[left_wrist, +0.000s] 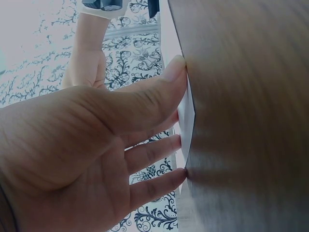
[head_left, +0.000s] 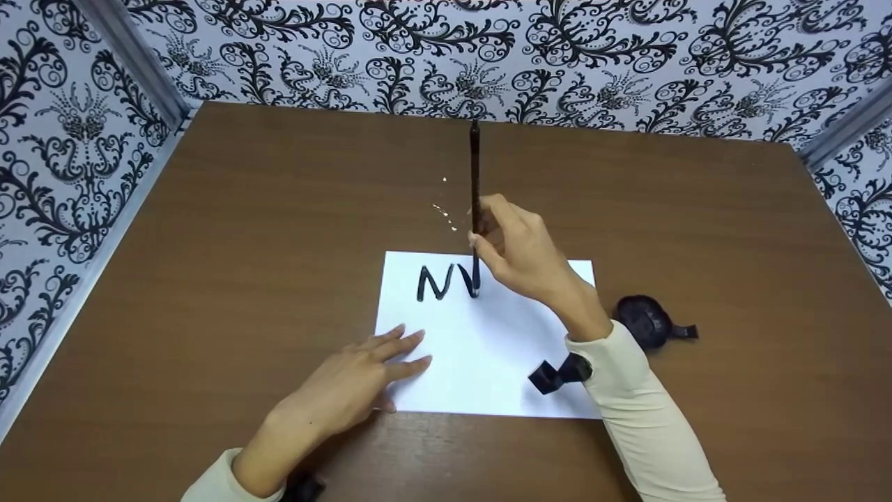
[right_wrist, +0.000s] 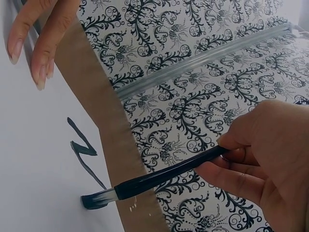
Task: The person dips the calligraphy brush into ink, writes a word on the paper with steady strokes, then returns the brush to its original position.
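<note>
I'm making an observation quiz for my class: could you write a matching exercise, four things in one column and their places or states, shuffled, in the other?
1. Brush
2. Left hand
3. Black dish
4. Paper

A. On the table, right of the sheet
B. White, bearing dark strokes
C. Held in the right hand
D. Fingers spread at the sheet's left edge

Pairs: 1-C, 2-D, 3-A, 4-B

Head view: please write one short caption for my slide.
Left hand resting on white paper, right hand holding a brush at the dark strokes.
</note>
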Demonstrator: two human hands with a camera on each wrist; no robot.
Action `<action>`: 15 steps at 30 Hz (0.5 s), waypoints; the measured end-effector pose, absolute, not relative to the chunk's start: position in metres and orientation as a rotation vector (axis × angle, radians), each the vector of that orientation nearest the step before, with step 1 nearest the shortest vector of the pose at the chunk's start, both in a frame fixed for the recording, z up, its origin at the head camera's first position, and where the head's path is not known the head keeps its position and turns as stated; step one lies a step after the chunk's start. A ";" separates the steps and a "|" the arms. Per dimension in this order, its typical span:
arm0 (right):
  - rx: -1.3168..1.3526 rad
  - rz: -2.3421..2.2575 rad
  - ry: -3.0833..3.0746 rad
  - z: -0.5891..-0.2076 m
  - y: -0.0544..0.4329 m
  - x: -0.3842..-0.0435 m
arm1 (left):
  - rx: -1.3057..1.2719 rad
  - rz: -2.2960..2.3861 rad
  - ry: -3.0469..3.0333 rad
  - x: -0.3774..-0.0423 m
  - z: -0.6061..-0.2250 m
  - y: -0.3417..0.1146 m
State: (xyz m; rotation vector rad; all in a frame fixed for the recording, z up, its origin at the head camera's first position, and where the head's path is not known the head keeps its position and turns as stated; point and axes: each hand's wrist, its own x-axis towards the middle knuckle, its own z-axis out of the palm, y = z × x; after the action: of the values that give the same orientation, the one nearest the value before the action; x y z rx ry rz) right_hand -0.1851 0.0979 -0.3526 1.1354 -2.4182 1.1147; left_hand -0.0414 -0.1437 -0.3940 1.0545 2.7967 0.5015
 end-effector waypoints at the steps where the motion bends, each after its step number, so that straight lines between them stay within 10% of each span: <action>1: 1.137 1.116 -2.420 -0.353 0.098 -0.185 | 1.053 0.499 2.796 -0.042 -0.394 -0.144; 15: 1.225 1.078 -2.406 -0.350 0.099 -0.185 | 1.041 0.468 2.778 -0.042 -0.393 -0.143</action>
State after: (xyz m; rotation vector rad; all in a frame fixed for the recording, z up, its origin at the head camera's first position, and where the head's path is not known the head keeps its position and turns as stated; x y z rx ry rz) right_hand -0.1847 0.0988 -0.3499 1.2251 -2.4058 1.0778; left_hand -0.0421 -0.1430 -0.3933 1.0410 2.7784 0.4678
